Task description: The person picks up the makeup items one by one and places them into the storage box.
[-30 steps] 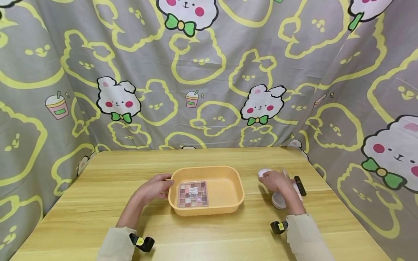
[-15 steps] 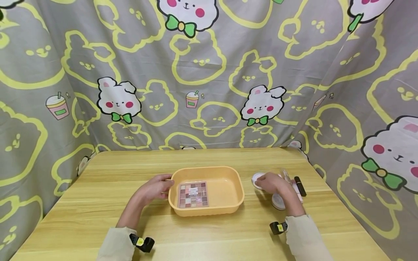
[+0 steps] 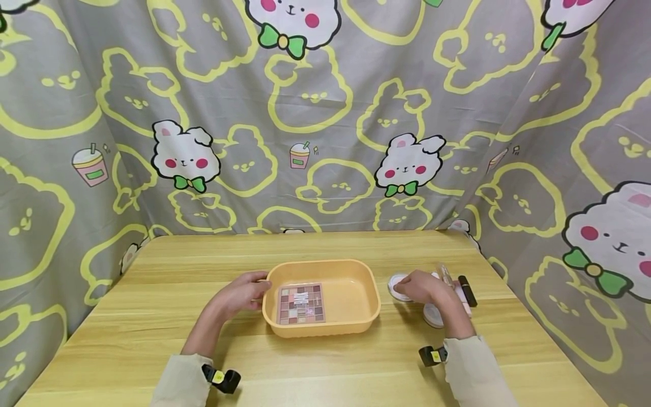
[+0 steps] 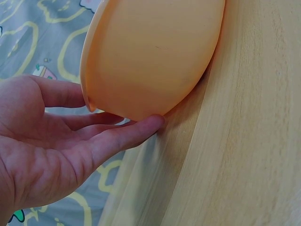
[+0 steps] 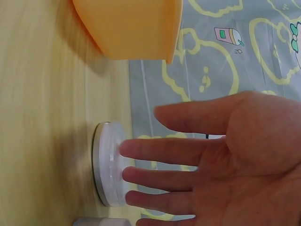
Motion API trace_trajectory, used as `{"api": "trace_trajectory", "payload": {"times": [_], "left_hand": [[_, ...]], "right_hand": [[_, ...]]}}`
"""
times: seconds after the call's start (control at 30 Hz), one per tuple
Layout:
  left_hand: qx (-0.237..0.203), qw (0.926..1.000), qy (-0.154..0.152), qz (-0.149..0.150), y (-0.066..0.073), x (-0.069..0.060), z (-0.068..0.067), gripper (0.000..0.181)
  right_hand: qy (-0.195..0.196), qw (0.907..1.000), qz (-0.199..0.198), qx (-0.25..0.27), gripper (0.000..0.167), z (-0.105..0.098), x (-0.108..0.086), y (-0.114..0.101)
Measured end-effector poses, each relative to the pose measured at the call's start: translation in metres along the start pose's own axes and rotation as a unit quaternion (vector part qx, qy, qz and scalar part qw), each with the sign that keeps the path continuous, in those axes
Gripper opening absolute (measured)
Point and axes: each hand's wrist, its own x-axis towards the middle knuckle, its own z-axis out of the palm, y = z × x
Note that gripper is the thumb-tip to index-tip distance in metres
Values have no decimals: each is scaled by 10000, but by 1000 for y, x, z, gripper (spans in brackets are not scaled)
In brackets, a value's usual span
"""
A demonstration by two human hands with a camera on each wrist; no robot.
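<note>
A yellow-orange plastic basin [image 3: 351, 330] stands on the wooden table. An eyeshadow palette [image 3: 301, 304] lies flat inside it, at its left end. My left hand [image 3: 241, 294] holds the basin's left end, thumb at the rim and fingers against the outer wall below. To the right of the basin, my right hand [image 3: 424, 286] rests straight fingertips on top of a round, white flat case [image 3: 398, 287], clear-topped in the right wrist view. That hand's thumb stands apart from the case, which lies on the tabletop.
A second round case [image 3: 433, 316] lies under the right wrist. Beyond that hand are a black tube [image 3: 467, 291], a clear slim tube [image 3: 446, 275] and a pale item [image 3: 463, 297], partly hidden. A patterned curtain [image 3: 325, 130] hangs behind the table [image 3: 305, 373].
My right hand has slid the round white case left and slightly towards me, nearer the basin. My left hand and the basin have stayed in place.
</note>
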Motion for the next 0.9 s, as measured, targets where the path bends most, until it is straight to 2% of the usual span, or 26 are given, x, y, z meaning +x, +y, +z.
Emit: {"api": "trace_trajectory", "payload": {"times": [0.1,0.17,0.3,0.4,0.5,0.73,0.9], "left_hand": [[-2,10000,-8,12,-1,1,0,52],[-35,10000,-2,8,-1,1,0,52],[-85,10000,-10,8,-1,1,-1,53],[-70,10000,-15,19,0,1,-1,53],[-61,10000,5,12,1,0,0,54],[-34,10000,-3,1,0,0,0,53],[-88,9999,69,-61,0,1,0,54]], "right_hand": [[361,9993,-45,46,45,2,3,1],[774,9969,-51,110,46,4,5,2],[1646,9852,99,464,47,9,11,4],[2027,9767,163,687,49,13,16,4],[2020,9770,171,658,56,18,21,3],[1639,9851,324,396,75,29,26,0],[1443,9883,433,251,81,31,25,-2]]}}
